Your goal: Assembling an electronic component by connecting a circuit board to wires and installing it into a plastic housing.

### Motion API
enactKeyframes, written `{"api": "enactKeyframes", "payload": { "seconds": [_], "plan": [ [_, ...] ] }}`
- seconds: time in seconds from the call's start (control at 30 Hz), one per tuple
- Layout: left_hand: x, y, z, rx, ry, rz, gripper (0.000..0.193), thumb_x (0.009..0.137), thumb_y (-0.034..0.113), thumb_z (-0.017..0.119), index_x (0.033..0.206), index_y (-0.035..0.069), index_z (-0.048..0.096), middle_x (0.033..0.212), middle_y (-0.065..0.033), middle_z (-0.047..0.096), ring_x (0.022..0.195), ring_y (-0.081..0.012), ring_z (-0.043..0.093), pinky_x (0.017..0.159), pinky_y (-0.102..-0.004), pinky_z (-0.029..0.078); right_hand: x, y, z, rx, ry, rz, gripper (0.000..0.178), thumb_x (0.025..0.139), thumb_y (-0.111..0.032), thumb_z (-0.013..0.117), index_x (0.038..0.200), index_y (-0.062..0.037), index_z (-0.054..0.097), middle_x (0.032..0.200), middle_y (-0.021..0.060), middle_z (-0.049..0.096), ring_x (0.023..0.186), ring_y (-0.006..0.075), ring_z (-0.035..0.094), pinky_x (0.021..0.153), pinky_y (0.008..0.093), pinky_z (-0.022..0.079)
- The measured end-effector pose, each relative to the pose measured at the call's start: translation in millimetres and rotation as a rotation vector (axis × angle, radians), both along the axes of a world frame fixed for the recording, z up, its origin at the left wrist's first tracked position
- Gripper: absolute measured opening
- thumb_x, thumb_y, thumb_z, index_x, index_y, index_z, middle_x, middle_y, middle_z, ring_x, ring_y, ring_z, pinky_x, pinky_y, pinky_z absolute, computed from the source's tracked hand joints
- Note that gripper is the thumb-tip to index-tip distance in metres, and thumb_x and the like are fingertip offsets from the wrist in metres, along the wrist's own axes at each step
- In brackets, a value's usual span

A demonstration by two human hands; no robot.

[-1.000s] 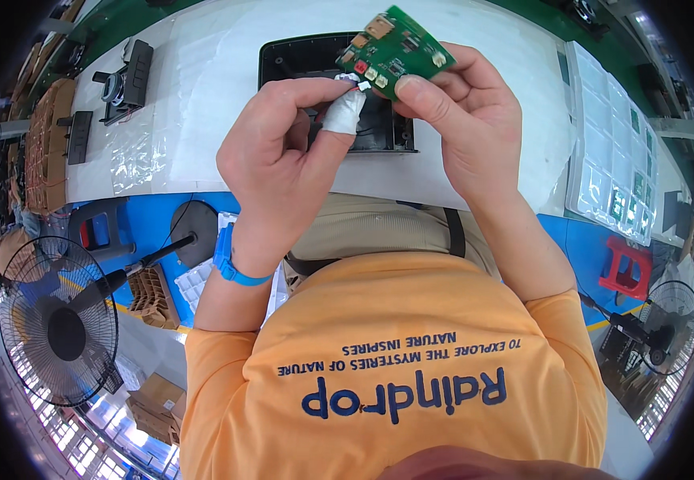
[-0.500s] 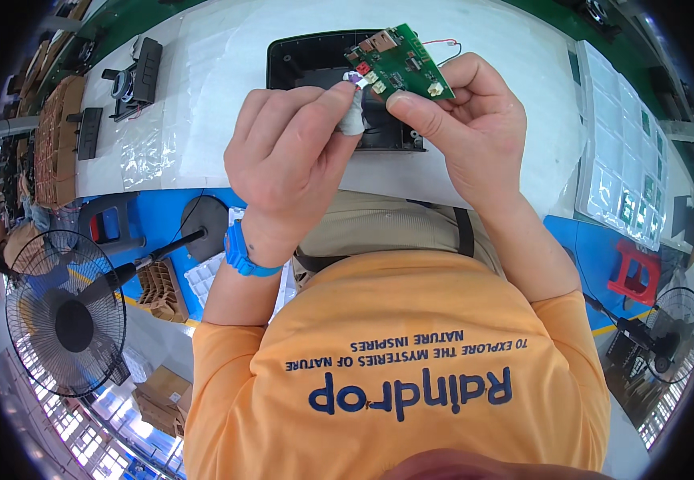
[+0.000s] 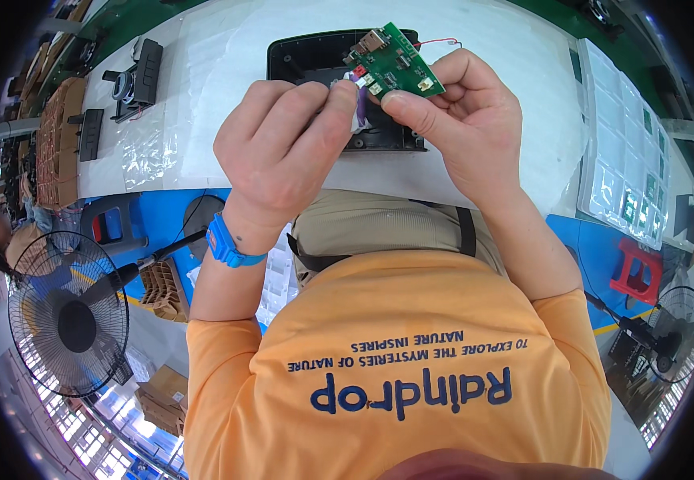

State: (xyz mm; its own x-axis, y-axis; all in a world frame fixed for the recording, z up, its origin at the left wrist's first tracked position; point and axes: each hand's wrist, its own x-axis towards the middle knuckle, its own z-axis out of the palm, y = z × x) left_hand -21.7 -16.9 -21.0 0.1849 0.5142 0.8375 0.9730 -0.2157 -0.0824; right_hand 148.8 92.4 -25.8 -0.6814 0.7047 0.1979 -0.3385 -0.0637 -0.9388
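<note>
My right hand [image 3: 475, 120] grips a green circuit board [image 3: 401, 66] by its lower right edge, between thumb and fingers. Metal ports and small white and red sockets sit along the board's left side. At that side, the closed fingertips of my left hand [image 3: 283, 152] pinch a small white connector [image 3: 361, 81], touching or very near the sockets; whether it is seated cannot be made out. A purple strip [image 3: 361, 108] hangs below the connector, beside something white partly hidden by my fingers. Under both hands lies an open black plastic housing [image 3: 303, 68].
A thin red wire [image 3: 443, 40] sticks out behind the board. Black speaker parts [image 3: 148, 74] lie at the table's left, near a cardboard divider box [image 3: 59, 144]. Clear compartment trays [image 3: 619, 144] with green boards stand at the right. Fans [image 3: 75, 324] flank me, and a red stool [image 3: 635, 272] is at right.
The board has shifted slightly left. My left hand has moved a little left and turned, baring the purple strip under the connector; the grey-white piece below its fingertips is now mostly hidden.
</note>
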Motion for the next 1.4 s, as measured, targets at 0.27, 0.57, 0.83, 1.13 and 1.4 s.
{"api": "enactKeyframes", "payload": {
  "seconds": [0.27,0.57,0.83,1.13,1.4],
  "plan": [
    [-8,6,-1,-0.01,0.019,-0.028,0.033,0.062,0.006,0.075,0.095,0.007,0.071,0.082,-0.0029,0.061,0.066,-0.0183,0.056,0.05,-0.0266,0.045,-6,1,6,-0.013,-0.015,-0.013,0.02,0.086,0.003,0.077,0.092,-0.0025,0.058,0.093,0.0066,0.07,0.08,0.0053,0.063,0.07,0.0184,0.052],
    [-4,1,15,-0.127,-0.022,-0.03,0.033,0.063,0.008,0.074,0.096,0.006,0.07,0.084,-0.0048,0.06,0.069,-0.022,0.058,0.054,-0.0315,0.048,1,-8,20,0.428,-0.266,-0.192,0.025,0.08,0.002,0.082,0.091,0.0005,0.059,0.097,0.01,0.069,0.089,0.0107,0.066,0.073,0.0238,0.055],
    [18,0,21,-0.324,-0.738,-0.05,0.021,0.073,0.003,0.076,0.094,0.006,0.071,0.086,-0.0078,0.067,0.076,-0.0258,0.061,0.064,-0.0353,0.053,9,-9,8,0.25,-0.132,-0.104,0.025,0.081,0.004,0.078,0.091,-0.0009,0.055,0.117,0.0199,0.068,0.097,0.0156,0.068,0.08,0.0287,0.059],
    [4,3,10,-0.475,-1.118,-0.168,0.013,0.084,0.002,0.076,0.096,0.0,0.071,0.09,-0.0053,0.066,0.075,-0.0092,0.064,0.065,-0.0234,0.053,1,-6,2,0.486,-0.13,-0.174,0.023,0.08,0.004,0.078,0.089,-0.0005,0.057,0.113,0.0196,0.069,0.095,0.0168,0.068,0.081,0.0296,0.057],
    [4,-1,9,-0.494,-1.16,-0.209,0.012,0.086,0.003,0.075,0.096,-0.001,0.071,0.09,-0.0044,0.068,0.076,-0.0075,0.064,0.065,-0.0225,0.051,3,-16,-5,0.493,-0.098,-0.232,0.02,0.081,0.004,0.078,0.086,-0.0014,0.059,0.104,0.0171,0.072,0.086,0.0139,0.063,0.077,0.0283,0.052]
  ]
}}
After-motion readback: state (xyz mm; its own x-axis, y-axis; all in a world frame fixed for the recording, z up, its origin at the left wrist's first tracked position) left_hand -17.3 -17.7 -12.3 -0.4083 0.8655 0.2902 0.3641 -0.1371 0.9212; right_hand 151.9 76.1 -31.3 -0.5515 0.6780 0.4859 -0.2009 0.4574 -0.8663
